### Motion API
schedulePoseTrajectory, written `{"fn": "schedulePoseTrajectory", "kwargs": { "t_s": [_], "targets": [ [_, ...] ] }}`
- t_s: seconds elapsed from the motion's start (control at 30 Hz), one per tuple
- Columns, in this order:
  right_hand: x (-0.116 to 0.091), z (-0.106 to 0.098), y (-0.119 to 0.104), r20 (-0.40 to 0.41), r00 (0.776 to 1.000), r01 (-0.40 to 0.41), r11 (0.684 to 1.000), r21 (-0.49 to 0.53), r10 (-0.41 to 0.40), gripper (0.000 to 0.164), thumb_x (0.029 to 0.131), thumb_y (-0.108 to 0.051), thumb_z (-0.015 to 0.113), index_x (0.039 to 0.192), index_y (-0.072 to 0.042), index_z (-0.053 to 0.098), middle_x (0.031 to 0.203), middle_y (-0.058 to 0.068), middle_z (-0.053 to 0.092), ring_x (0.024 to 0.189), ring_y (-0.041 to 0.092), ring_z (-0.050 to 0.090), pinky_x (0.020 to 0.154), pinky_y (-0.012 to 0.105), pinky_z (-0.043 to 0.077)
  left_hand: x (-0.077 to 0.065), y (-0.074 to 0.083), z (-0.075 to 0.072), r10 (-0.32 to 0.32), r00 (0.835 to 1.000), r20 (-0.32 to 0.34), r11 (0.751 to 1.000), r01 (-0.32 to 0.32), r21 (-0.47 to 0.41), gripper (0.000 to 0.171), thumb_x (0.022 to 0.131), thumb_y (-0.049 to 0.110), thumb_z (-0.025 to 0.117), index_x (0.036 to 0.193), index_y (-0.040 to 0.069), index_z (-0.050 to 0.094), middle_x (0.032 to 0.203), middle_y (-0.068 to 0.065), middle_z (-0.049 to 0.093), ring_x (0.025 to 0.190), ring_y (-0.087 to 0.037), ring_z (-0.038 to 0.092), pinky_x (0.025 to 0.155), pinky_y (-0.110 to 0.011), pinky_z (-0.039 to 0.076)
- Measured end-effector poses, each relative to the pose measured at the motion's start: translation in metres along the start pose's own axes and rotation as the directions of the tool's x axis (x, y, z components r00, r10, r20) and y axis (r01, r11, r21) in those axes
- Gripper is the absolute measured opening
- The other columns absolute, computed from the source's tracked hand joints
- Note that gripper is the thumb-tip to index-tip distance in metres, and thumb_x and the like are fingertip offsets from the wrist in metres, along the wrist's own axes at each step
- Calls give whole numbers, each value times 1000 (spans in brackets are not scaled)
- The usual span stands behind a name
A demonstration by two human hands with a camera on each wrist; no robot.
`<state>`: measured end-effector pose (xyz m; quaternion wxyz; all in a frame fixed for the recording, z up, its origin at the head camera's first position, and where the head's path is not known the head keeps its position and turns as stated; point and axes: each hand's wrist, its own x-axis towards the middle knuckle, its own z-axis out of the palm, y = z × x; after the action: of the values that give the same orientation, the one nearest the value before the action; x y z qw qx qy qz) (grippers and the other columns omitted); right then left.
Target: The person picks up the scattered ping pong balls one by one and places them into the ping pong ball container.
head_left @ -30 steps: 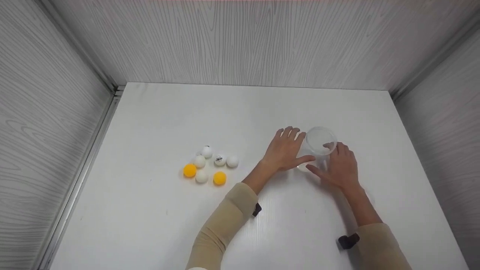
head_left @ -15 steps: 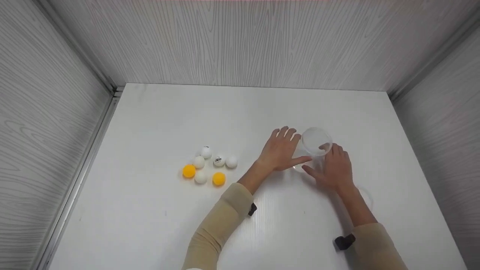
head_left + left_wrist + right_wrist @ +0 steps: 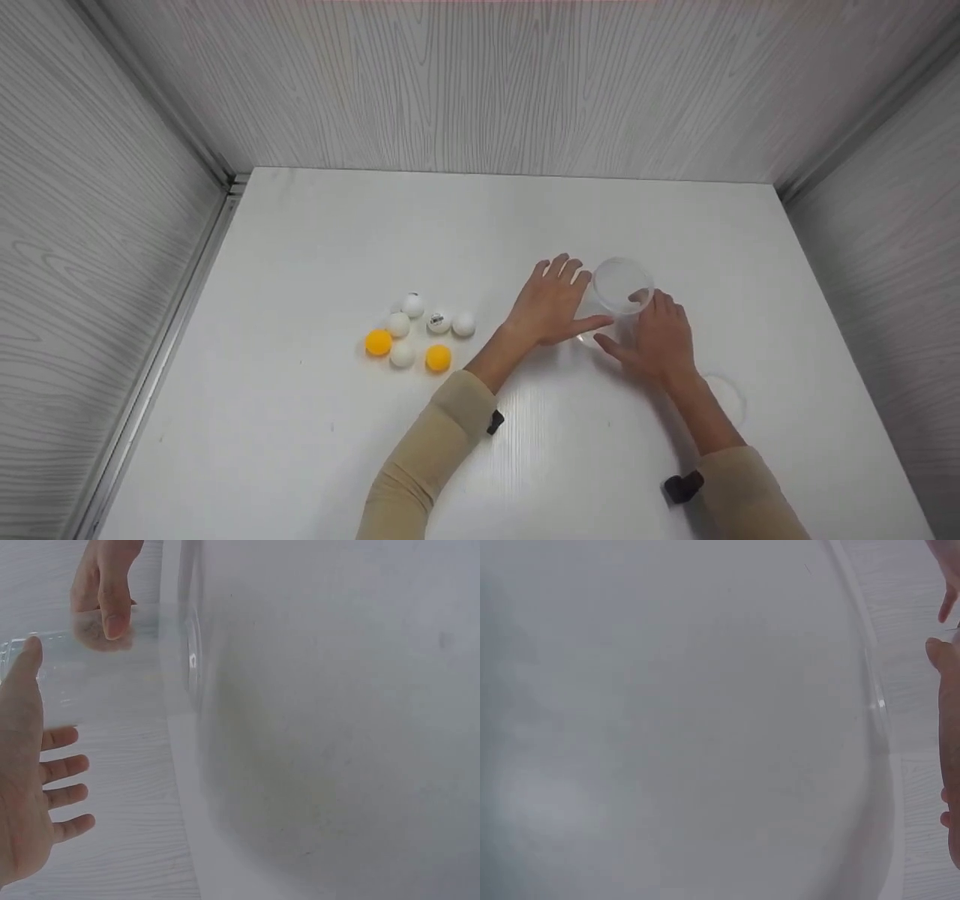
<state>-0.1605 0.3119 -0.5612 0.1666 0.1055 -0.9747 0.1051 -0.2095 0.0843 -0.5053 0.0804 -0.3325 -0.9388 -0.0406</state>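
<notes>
A tall clear plastic container [image 3: 622, 286], round-rimmed, stands upright on the table between the two hands. The left hand [image 3: 551, 304] lies along its left side, fingers stretched out and thumb across the near side. The left wrist view shows the left hand [image 3: 26, 765] with straight fingers beside the clear wall. On the other side, the right hand [image 3: 660, 337] curls its fingers around the far right of the container, thumb in front. In the right wrist view only the edge of the right hand [image 3: 949, 720] shows.
Several white table tennis balls [image 3: 403, 355] and two orange balls [image 3: 439, 358] lie grouped left of the hands. A clear round lid [image 3: 731, 397] lies partly hidden by the right forearm. Grey wood-grain panels [image 3: 480, 90] enclose the white table [image 3: 450, 232] at back and sides.
Both hands and the container between them have shifted a little to the left. More of the clear lid shows beside the right forearm. The balls have stayed in place.
</notes>
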Motion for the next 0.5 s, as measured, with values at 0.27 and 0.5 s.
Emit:
{"fn": "schedulePoseTrajectory", "kwargs": {
  "t_s": [0.27,0.5],
  "targets": [
    [1,-1,-9,-26,1000,6,1000,2,-6,90,76,-71,74,127,0,53,112,19,62,111,41,62,89,54,52,-5,-1,1,-13,1000,-13,1000,13,-25,85,96,82,39,146,14,56,155,-5,56,153,-27,45,122,-46,42],
    [1,3,-13,-15,1000,17,1000,1,-17,90,77,-72,72,128,0,52,113,19,62,112,40,62,93,54,53,-10,-5,0,-14,1000,-11,1000,13,-17,87,96,82,39,147,13,55,155,-6,56,152,-28,46,123,-47,42]
  ]
}}
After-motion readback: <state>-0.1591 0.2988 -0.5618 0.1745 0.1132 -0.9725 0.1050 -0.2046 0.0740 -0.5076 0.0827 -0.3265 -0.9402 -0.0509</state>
